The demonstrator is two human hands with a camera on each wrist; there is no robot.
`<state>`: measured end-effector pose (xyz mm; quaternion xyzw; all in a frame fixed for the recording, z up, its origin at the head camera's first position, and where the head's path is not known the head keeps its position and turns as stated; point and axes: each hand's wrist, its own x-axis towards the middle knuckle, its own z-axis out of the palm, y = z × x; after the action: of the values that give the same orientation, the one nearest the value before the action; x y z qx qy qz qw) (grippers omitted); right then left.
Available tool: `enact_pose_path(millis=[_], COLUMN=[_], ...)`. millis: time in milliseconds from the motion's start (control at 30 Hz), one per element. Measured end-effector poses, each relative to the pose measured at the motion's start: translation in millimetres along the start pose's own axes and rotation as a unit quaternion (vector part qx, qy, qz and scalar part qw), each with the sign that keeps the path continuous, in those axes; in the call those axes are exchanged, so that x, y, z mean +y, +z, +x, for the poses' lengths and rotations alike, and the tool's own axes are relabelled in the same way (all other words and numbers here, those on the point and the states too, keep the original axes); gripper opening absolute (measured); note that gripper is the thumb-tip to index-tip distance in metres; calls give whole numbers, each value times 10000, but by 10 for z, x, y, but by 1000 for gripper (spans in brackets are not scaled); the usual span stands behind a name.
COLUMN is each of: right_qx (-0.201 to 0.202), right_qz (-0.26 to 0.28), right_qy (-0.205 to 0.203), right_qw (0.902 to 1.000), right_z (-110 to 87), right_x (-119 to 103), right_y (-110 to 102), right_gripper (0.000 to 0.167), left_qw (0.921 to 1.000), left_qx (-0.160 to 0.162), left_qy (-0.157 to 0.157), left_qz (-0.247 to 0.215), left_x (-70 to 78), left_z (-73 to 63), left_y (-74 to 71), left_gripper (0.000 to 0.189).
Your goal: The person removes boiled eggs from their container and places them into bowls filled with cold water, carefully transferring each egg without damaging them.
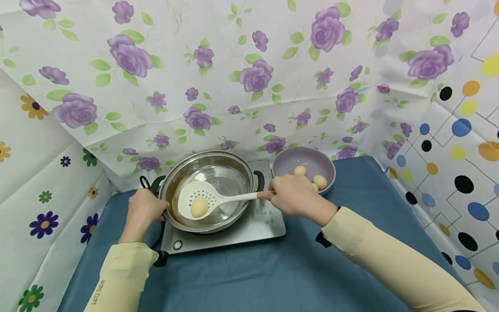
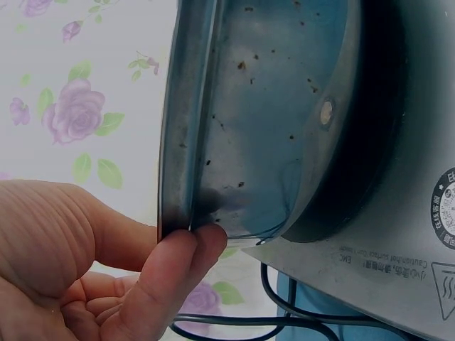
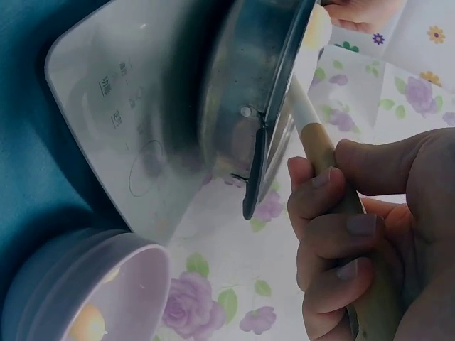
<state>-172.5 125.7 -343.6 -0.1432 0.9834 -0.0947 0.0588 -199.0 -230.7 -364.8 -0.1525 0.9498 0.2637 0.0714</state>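
Observation:
A white perforated skimmer (image 1: 212,197) with a wooden handle (image 1: 264,195) is held over the steel pot (image 1: 233,177), and an egg (image 1: 199,207) lies in its bowl. My right hand (image 1: 292,193) grips the handle, fingers wrapped round it in the right wrist view. At the pot's left side my left hand (image 1: 143,210) pinches the rim (image 2: 174,142) between thumb and fingers. Something tan shows in the pot just behind the skimmer, mostly hidden. The pot stands on a silver induction cooker (image 1: 249,234).
A purple bowl (image 1: 280,162) with three visible eggs stands right of the cooker, close to my right hand. Black pot handles (image 1: 259,180) stick out at the sides. A black cable (image 2: 284,321) runs left of the cooker. Flowered sheeting (image 1: 230,95) rises behind the blue-covered table (image 1: 249,277).

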Motion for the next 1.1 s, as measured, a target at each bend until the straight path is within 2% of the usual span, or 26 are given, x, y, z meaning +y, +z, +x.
enact_pose_path(millis=[267, 467, 633, 700, 933, 1100], right_qx=[-107, -39, 69, 122, 300, 422], right_qz=[294, 300, 431, 451, 553, 620], right_qy=[285, 731, 527, 451, 478, 520], right_qw=[9991, 9969, 9977, 9979, 9969, 9958], right_z=[-8, -46, -66, -70, -105, -144], right_x=[45, 111, 169, 198, 320, 415], right_y=[-73, -163, -233, -258, -318, -385], right_gripper=[26, 29, 40, 39, 51, 46], left_qw=[10000, 10000, 10000, 10000, 10000, 10000], left_qx=[14, -16, 45, 65, 64, 41], left_qy=[64, 62, 52, 61, 25, 5], left_qz=[8, -11, 3, 28, 22, -12], left_x=[-1, -2, -4, -3, 0, 1], left_z=[-23, -19, -2, 4, 6, -4], left_y=[-13, -10, -2, 0, 4, 0], left_gripper=[23, 23, 22, 22, 22, 21])
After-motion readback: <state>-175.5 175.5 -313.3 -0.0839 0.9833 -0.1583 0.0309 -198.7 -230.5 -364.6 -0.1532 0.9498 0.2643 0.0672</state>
